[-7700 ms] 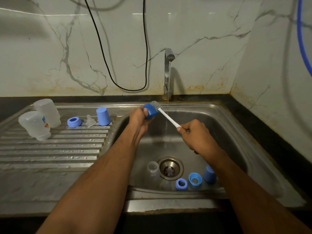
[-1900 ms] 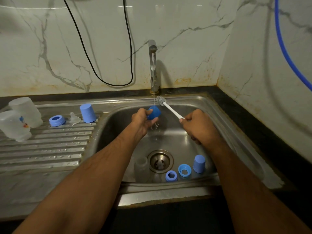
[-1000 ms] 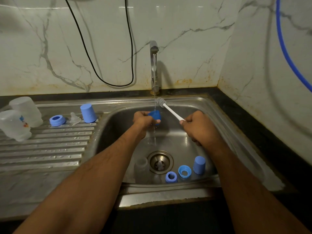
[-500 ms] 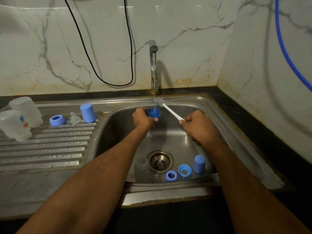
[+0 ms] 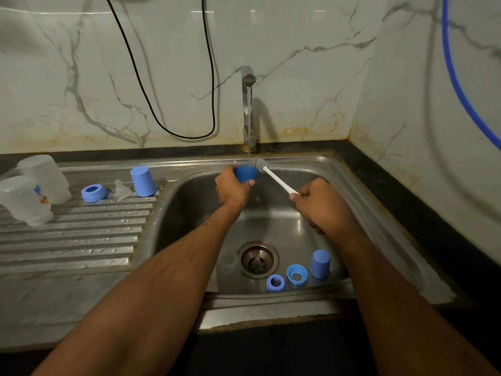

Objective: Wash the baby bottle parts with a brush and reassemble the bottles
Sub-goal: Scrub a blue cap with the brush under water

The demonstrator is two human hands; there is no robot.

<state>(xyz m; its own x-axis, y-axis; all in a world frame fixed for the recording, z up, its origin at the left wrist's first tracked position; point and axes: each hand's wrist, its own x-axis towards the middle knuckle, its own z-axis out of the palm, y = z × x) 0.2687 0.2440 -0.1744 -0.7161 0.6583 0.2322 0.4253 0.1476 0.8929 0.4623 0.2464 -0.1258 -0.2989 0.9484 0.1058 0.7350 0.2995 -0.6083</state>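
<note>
Water: a thin stream falls from the tap (image 5: 248,104) into the blue cap (image 5: 245,173), held mouth-up directly under it.
Left hand (image 5: 231,189): fingers curled round the cap, over the back of the sink (image 5: 360,196).
Right hand (image 5: 318,208): closed round the white handle of the brush (image 5: 272,176); the bristle head sits just beside the cap's rim, outside it (touching or not, I cannot tell).
Washed parts: two clear bottles (image 5: 32,191), a blue ring (image 5: 94,192), a clear teat (image 5: 121,189) and a second cap (image 5: 143,181) stand on the draining surface (image 5: 70,240).
Still waiting: two rings (image 5: 286,278), a cap (image 5: 320,264) and a clear part (image 5: 227,263) lie round the drain (image 5: 258,259).
Risk, slip: the wet cap is smooth and held by fingertips; a hard push from the brush could likely knock it into the sink.
Risk, splash: a filling cap tipped quickly would probably throw water onto the surface.
Risk, mix-up: a dropped cap would land among unwashed parts.
</note>
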